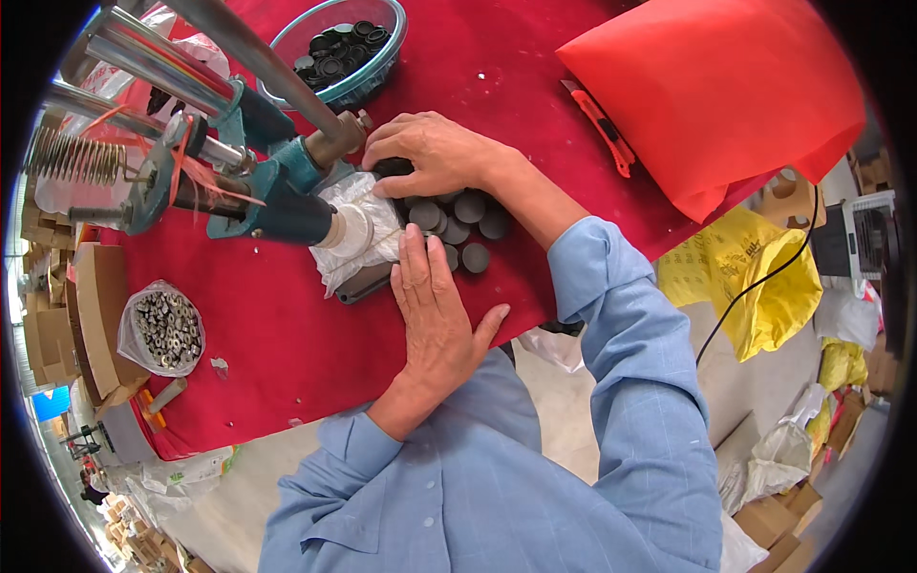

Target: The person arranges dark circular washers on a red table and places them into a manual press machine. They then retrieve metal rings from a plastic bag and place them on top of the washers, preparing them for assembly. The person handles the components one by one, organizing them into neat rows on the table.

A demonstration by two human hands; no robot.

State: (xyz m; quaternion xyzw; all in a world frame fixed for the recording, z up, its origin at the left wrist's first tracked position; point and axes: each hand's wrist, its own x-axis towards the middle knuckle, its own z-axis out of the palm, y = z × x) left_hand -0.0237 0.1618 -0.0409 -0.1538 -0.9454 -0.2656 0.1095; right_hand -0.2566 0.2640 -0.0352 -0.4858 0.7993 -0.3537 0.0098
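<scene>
A green hand press [277, 210] with steel bars and a spring stands at the left; its round pale head meets a white, plastic-wrapped base [358, 224]. Several dark round discs [457, 229] lie beside that base. My left hand [430, 310] is open, fingers stretched together and thumb apart, its fingertips at the base's near right edge beside the discs. Beyond it, my right hand [435, 153] arches over dark pieces next to the press, with thumb and fingers apart. The tips of its farther fingers are partly hidden, and I see nothing clearly gripped.
A clear blue bowl [394, 67] of black rings stands behind the press. On the red cloth [287, 353] sit a bag of small metal parts [162, 329], a red box cutter [600, 129] and a large red bag [716, 86]. A black cable [764, 279] hangs past the right edge.
</scene>
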